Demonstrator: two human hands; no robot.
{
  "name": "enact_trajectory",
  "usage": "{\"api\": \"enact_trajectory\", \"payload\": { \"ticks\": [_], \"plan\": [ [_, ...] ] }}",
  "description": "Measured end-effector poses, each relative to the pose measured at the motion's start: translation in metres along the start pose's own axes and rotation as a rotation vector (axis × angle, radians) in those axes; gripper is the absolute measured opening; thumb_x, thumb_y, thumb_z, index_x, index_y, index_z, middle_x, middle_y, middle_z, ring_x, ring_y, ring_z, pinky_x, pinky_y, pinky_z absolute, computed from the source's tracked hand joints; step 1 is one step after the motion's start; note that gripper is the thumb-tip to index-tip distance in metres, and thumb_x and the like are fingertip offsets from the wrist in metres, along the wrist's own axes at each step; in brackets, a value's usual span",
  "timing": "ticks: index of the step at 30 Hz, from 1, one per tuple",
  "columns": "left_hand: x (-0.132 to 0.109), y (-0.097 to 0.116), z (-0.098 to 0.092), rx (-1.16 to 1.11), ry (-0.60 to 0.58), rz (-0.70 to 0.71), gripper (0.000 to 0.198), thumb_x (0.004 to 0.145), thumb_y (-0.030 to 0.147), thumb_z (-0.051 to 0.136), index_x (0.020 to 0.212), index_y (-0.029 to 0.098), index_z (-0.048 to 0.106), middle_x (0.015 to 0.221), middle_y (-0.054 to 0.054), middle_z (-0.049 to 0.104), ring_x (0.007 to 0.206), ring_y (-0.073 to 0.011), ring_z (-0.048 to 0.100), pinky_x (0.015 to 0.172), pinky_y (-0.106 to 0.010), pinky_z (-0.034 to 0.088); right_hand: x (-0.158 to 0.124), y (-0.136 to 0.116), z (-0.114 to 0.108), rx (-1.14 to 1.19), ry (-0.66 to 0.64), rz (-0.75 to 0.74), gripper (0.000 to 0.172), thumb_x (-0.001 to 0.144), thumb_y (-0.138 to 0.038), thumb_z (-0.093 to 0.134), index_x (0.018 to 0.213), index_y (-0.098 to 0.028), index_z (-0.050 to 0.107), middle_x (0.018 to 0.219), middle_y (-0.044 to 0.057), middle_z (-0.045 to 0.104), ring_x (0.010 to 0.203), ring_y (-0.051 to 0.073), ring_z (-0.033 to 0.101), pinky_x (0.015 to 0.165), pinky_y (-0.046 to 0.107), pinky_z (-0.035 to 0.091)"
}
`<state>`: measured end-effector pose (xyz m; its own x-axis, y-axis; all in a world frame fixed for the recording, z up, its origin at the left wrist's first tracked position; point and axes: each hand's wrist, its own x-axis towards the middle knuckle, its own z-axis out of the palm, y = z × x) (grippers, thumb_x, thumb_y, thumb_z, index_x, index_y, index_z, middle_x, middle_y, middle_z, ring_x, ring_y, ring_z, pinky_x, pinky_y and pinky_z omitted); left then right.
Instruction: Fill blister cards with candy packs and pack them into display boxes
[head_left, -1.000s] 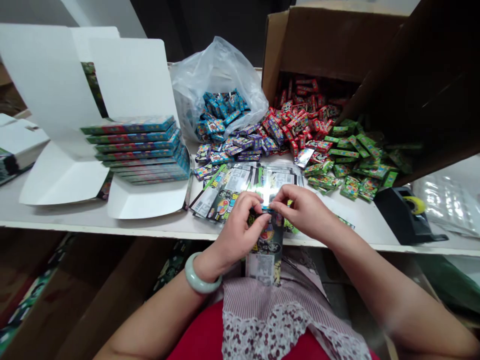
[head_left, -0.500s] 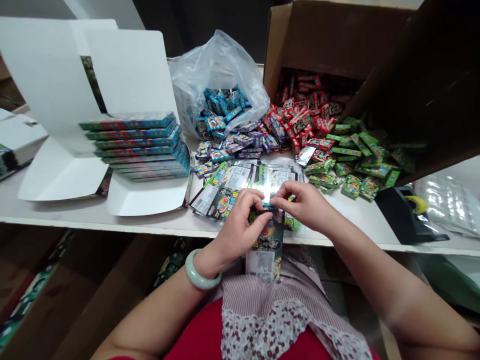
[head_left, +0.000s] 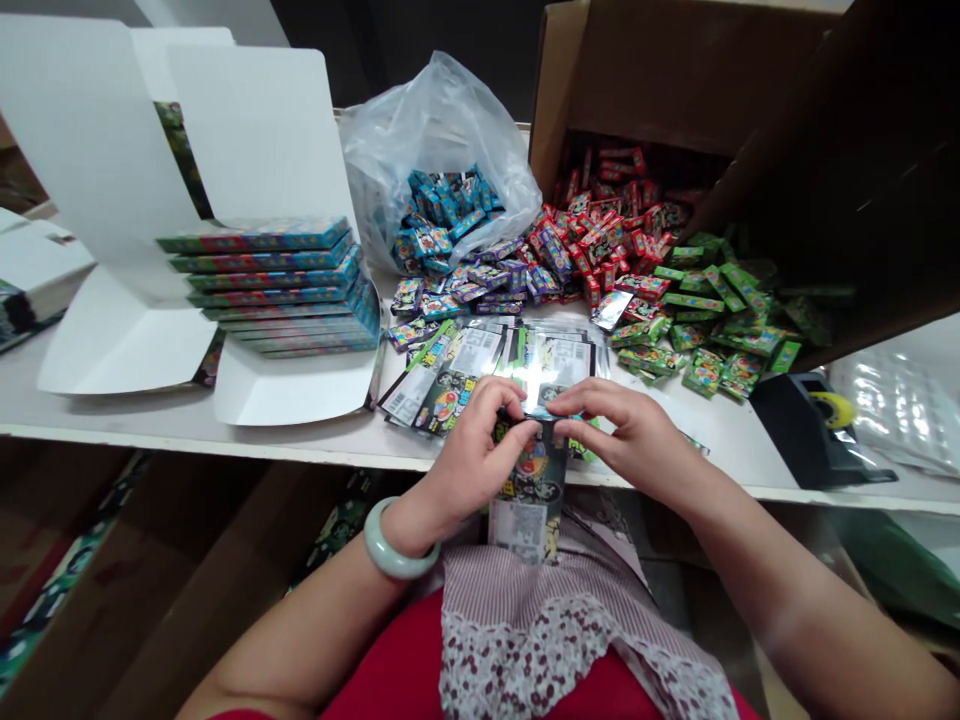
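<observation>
Both my hands meet over the table's front edge, pinching the top of a long printed foil packet (head_left: 529, 490) that hangs down toward my lap. My left hand (head_left: 476, 465), with a pale jade bangle (head_left: 397, 545) on its wrist, holds the packet's left side. My right hand (head_left: 630, 435) pinches its upper right edge. Just beyond my fingers lies a spread of flat printed packets (head_left: 480, 375). Small green boxes (head_left: 709, 320) lie heaped to the right, and the packet's upper end is hidden by my fingers.
Red boxes (head_left: 607, 225) spill from a cardboard carton (head_left: 675, 80), and blue boxes fill a clear plastic bag (head_left: 442, 130). A stack of long boxes (head_left: 274, 290) rests in an open white carton (head_left: 255, 130). A black tape dispenser (head_left: 814, 425) stands at right.
My right hand has shifted slightly right and lower, and my fingers have adjusted on the packet. The whole view has drifted a little as my head moved.
</observation>
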<state>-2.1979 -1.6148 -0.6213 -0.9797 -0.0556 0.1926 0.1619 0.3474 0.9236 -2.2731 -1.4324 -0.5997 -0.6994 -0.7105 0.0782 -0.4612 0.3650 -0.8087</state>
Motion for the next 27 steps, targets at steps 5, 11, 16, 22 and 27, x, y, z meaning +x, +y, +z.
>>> {"api": "enact_trajectory", "payload": {
  "ticks": [5, 11, 16, 22, 27],
  "plan": [
    [0.003, 0.003, -0.002, 0.011, -0.022, 0.023, 0.014, 0.083, 0.012, 0.058, 0.08, 0.02, 0.047, 0.095, -0.004, 0.054, 0.093, -0.0171, 0.052, 0.085, -0.033, 0.042, -0.006, 0.001, 0.003, -0.038, 0.05, -0.021, 0.009, 0.089, -0.02, 0.061, 0.095, -0.022, 0.067, 0.093, 0.005, 0.068, 0.088, 0.016, 0.063, 0.078, 0.031, 0.049],
    [0.005, 0.002, -0.013, -0.079, -0.091, -0.064, 0.004, 0.088, 0.02, 0.055, 0.084, 0.019, 0.054, 0.09, -0.004, 0.058, 0.089, -0.0166, 0.055, 0.082, -0.033, 0.044, -0.01, 0.002, 0.006, -0.035, 0.055, -0.075, 0.009, 0.088, -0.014, 0.058, 0.093, -0.021, 0.062, 0.093, 0.004, 0.064, 0.089, 0.017, 0.06, 0.079, 0.032, 0.049],
    [0.018, -0.009, -0.033, -0.163, -0.193, -0.231, 0.012, 0.086, 0.029, 0.059, 0.089, 0.017, 0.061, 0.082, -0.002, 0.061, 0.077, -0.0147, 0.055, 0.072, -0.03, 0.045, -0.01, 0.003, 0.006, -0.084, 0.045, -0.063, 0.008, 0.09, -0.016, 0.055, 0.094, -0.022, 0.06, 0.092, 0.005, 0.062, 0.087, 0.018, 0.059, 0.077, 0.033, 0.048],
    [0.043, -0.013, -0.051, -0.252, -0.411, -0.336, 0.013, 0.076, 0.027, 0.066, 0.072, 0.015, 0.061, 0.067, 0.002, 0.057, 0.061, -0.0101, 0.05, 0.057, -0.025, 0.04, -0.009, -0.004, 0.01, -0.136, 0.05, -0.083, 0.02, 0.092, -0.016, 0.051, 0.109, -0.024, 0.058, 0.094, 0.005, 0.06, 0.089, 0.019, 0.057, 0.076, 0.034, 0.048],
    [0.051, -0.013, -0.051, -0.225, -0.477, -0.332, 0.016, 0.075, 0.028, 0.066, 0.068, 0.015, 0.06, 0.062, 0.003, 0.054, 0.058, -0.0092, 0.047, 0.055, -0.024, 0.038, -0.008, -0.002, 0.011, -0.139, -0.015, -0.124, 0.034, 0.092, -0.01, 0.046, 0.116, -0.03, 0.061, 0.096, 0.005, 0.056, 0.09, 0.019, 0.055, 0.075, 0.034, 0.048]
  ]
}}
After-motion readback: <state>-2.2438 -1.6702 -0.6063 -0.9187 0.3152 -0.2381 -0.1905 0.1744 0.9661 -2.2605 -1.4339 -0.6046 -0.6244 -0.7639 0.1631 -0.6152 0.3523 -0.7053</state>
